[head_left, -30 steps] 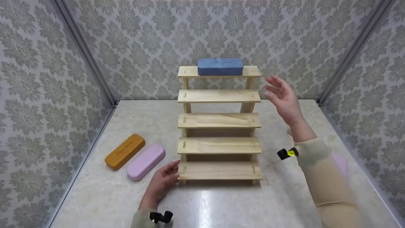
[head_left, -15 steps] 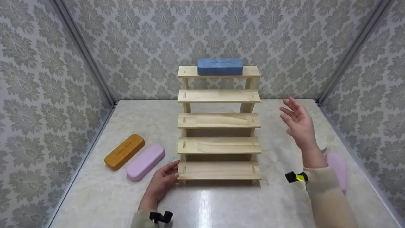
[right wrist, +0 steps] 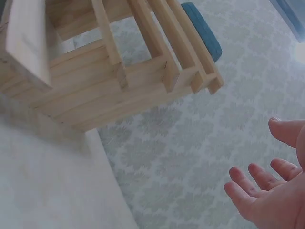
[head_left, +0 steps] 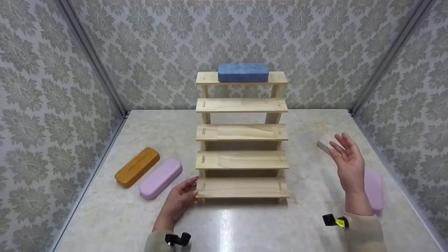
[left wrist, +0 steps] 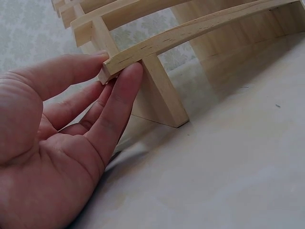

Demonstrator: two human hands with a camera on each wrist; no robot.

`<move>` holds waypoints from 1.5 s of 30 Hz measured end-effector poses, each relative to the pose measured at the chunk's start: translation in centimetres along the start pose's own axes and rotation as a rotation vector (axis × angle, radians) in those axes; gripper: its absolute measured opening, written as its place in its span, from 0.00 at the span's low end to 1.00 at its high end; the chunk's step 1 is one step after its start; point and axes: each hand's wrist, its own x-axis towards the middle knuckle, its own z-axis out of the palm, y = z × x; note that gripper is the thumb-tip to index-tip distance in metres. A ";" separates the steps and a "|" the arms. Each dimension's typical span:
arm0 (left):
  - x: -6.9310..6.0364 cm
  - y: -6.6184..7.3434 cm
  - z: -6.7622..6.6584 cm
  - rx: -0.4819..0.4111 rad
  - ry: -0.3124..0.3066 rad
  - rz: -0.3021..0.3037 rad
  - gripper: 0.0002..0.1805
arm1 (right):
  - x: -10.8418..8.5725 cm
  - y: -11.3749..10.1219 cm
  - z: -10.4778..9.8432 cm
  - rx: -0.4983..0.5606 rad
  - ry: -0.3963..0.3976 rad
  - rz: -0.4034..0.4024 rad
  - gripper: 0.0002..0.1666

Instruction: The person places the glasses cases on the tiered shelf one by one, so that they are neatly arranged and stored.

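A stepped wooden display rack (head_left: 242, 187) with several shelves stands in the middle of the table. My left hand (head_left: 180, 199) pinches the left end of its lowest shelf, thumb above and fingers below, as the left wrist view shows. On the top shelf lies a blue glasses case (head_left: 243, 72), also seen as a blue-green case (right wrist: 202, 31) in the right wrist view. My right hand (head_left: 351, 169) is at the right, fingers spread, holding nothing. It partly hides a whitish case-like object (head_left: 323, 147) and a pink case (head_left: 373, 189).
Left of the rack, an orange glasses case (head_left: 137, 167) and a pink glasses case (head_left: 161, 179) lie side by side, slanted, on the marbled table (head_left: 105, 224). Patterned wall panels (head_left: 168, 45) enclose the table at the back and both sides.
My right hand has moved away from beside the rack's upper shelves, down and to the right, uncovering more of the right-hand pink case. The left hand keeps its hold on the lowest shelf.
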 end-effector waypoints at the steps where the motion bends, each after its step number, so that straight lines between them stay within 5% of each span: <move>1: 0.0 0.0 0.0 0.000 -0.002 0.001 0.34 | -0.3 0.3 -0.3 0.005 0.027 0.006 0.37; 16: 0.1 -0.1 0.0 -0.003 0.001 -0.005 0.35 | -3.4 4.2 -4.7 -0.073 0.340 0.033 0.41; 25: 0.0 0.1 0.1 -0.009 0.004 -0.013 0.34 | -4.7 6.2 -6.8 -0.398 0.611 0.164 0.44; 32: 0.0 0.0 -0.1 -0.027 -0.005 -0.011 0.35 | -5.3 8.1 -7.8 -0.400 0.835 0.343 0.50; 37: 0.0 -0.1 0.0 -0.042 -0.022 0.013 0.35 | -5.3 8.6 -8.1 -0.376 0.872 0.476 0.55; 45: 0.0 -0.1 0.0 -0.040 -0.040 0.016 0.36 | -5.4 9.0 -8.5 -0.460 0.841 0.572 0.59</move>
